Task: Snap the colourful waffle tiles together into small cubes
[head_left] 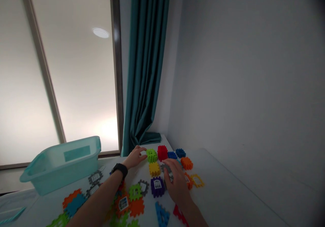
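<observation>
My left hand (136,157), with a black watch on its wrist, reaches to the left side of a stack of lime green toothed building plates (151,155). Its thumb and forefinger are apart at the stack's edge; whether they touch it I cannot tell. My right hand (175,180) is open, fingers curved and thumb apart, over grey toothed plates (166,168) that it partly covers. Between the hands stands a yellow stack (154,169), with a purple stack (157,187) bearing a white window print nearer me. A red stack (162,153) stands just right of the green one.
Blue (180,153) and orange stacks (187,163) stand beyond my right hand, with a yellow frame piece (197,180) nearby. Loose orange plates (137,207) and a blue triangle (161,214) lie nearer me. A turquoise bin (68,176) stands left, by the window. A curtain (147,68) hangs behind.
</observation>
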Action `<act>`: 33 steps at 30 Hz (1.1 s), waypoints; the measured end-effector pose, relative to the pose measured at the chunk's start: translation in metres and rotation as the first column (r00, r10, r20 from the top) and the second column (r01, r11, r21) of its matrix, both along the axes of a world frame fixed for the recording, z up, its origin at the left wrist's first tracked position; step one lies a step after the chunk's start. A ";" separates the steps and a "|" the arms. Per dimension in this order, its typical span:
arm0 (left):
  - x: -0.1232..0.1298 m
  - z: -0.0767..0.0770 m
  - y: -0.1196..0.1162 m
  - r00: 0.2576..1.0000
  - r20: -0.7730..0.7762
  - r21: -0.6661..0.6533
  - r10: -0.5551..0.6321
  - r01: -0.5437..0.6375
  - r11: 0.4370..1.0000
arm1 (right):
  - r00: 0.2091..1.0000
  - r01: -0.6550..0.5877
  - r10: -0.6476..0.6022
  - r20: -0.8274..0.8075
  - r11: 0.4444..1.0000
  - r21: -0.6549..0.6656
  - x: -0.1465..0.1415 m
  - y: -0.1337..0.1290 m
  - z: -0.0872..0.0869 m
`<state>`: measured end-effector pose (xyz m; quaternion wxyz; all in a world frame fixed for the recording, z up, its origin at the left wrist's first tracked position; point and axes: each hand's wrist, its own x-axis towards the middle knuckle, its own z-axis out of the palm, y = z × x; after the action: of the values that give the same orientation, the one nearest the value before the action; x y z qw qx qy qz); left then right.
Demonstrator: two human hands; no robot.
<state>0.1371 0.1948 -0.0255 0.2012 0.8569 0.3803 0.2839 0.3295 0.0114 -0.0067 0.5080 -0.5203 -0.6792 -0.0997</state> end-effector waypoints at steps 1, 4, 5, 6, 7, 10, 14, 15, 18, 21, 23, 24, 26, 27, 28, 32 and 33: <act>0.002 0.000 0.002 1.000 -0.010 -0.003 -0.003 0.003 1.000 | 1.000 0.003 -0.003 -0.001 1.000 -0.003 0.000 0.000 0.000; 0.006 0.001 0.006 0.999 -0.037 -0.016 -0.012 0.012 1.000 | 1.000 0.020 -0.020 -0.005 1.000 -0.005 -0.001 -0.001 0.000; 0.007 0.001 0.006 0.999 -0.045 -0.021 -0.015 0.014 1.000 | 1.000 0.026 -0.026 -0.007 1.000 -0.003 -0.001 -0.001 0.001; 0.007 0.001 0.007 0.999 -0.051 -0.024 -0.016 0.014 1.000 | 0.999 0.031 -0.031 -0.008 1.000 -0.003 -0.001 -0.001 0.001; 0.008 0.001 0.007 0.998 -0.056 -0.026 -0.015 0.014 1.000 | 0.999 0.034 -0.034 -0.009 0.999 -0.004 -0.002 -0.001 0.001; 0.009 0.002 0.008 0.998 -0.069 -0.029 -0.009 0.007 1.000 | 0.999 0.032 -0.032 -0.013 0.999 -0.008 -0.003 -0.003 0.002; 0.013 0.003 0.009 0.997 -0.078 -0.030 -0.004 0.001 1.000 | 1.000 0.022 -0.022 -0.020 1.000 -0.018 -0.004 -0.003 0.002; 0.014 0.003 0.010 0.997 -0.079 -0.029 -0.003 0.001 1.000 | 0.999 0.023 -0.023 -0.023 1.000 -0.019 -0.004 -0.003 0.002; 0.016 0.002 0.010 0.997 -0.083 -0.027 -0.002 0.000 1.000 | 0.999 0.028 -0.028 -0.027 0.999 -0.027 -0.003 -0.003 0.002; 0.015 0.001 0.011 0.996 -0.088 -0.027 0.002 -0.004 1.000 | 0.999 0.024 -0.025 -0.027 0.999 -0.025 -0.003 -0.003 0.002; 0.014 0.000 0.012 0.996 -0.091 -0.026 0.007 -0.009 1.000 | 0.999 0.023 -0.023 -0.024 1.000 -0.017 -0.003 -0.003 0.003; 0.014 0.000 0.012 0.996 -0.092 -0.025 0.009 -0.011 1.000 | 0.999 0.022 -0.023 -0.023 1.000 -0.015 -0.003 -0.003 0.003; 0.015 0.000 0.012 0.996 -0.094 -0.025 0.010 -0.013 1.000 | 1.000 0.023 -0.023 -0.019 1.000 -0.010 -0.003 -0.004 0.003; 0.015 0.000 0.012 0.995 -0.095 -0.026 0.010 -0.012 1.000 | 1.000 0.025 -0.025 -0.018 1.000 -0.008 -0.003 -0.004 0.003; 0.015 0.000 0.012 0.995 -0.096 -0.027 0.009 -0.012 1.000 | 1.000 0.026 -0.026 -0.016 1.000 -0.008 -0.003 -0.004 0.003; 0.017 0.000 0.012 0.995 -0.099 -0.032 0.008 -0.011 0.999 | 0.999 0.033 -0.033 -0.006 0.999 -0.014 -0.004 -0.004 0.003; 0.017 -0.001 0.012 0.995 -0.100 -0.034 0.009 -0.012 0.999 | 0.999 0.034 -0.034 -0.004 0.999 -0.014 -0.004 -0.004 0.003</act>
<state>0.1537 0.2069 -0.0260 0.1953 0.8644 0.3991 0.2352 0.3259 0.0078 -0.0032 0.5042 -0.5355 -0.6697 -0.1025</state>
